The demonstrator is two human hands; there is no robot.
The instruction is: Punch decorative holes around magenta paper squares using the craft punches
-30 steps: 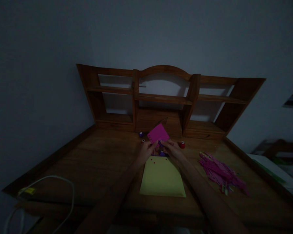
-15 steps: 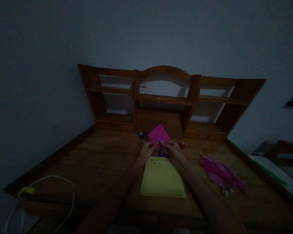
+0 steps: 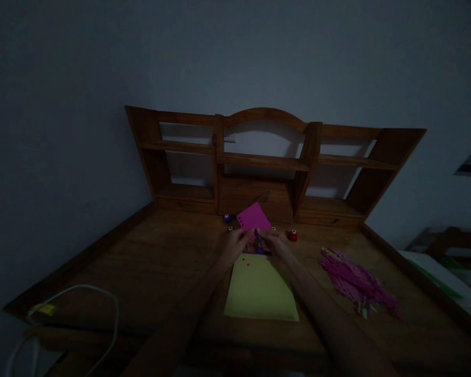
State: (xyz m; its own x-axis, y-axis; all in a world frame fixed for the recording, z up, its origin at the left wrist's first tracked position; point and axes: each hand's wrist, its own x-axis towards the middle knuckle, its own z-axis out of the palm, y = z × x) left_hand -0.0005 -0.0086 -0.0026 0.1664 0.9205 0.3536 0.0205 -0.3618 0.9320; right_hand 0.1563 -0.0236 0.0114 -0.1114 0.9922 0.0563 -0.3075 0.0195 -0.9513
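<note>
A bright pink paper sheet (image 3: 254,215) with a row of punched holes along its left edge is pinched by my left hand (image 3: 234,247) at its lower side. My right hand (image 3: 275,245) is closed around a small purple craft punch (image 3: 260,245), which meets the paper's lower edge; the fingers partly cover both. Just below the hands lies a yellow sheet (image 3: 262,293), with a few tiny pink paper bits near its top. The image is dark, so fine finger detail is hard to see.
Small punches stand around the hands: a red one (image 3: 293,235) to the right, a purple one (image 3: 226,218) and another red one (image 3: 230,229) to the left. Pink punched paper strips (image 3: 355,280) are heaped at right. A wooden shelf (image 3: 259,162) backs the desk; a white cable (image 3: 115,314) loops at left.
My right hand and the purple punch have shifted slightly against the paper. The pink sheet has dipped a little, and another punch's top shows more clearly behind my right hand.
</note>
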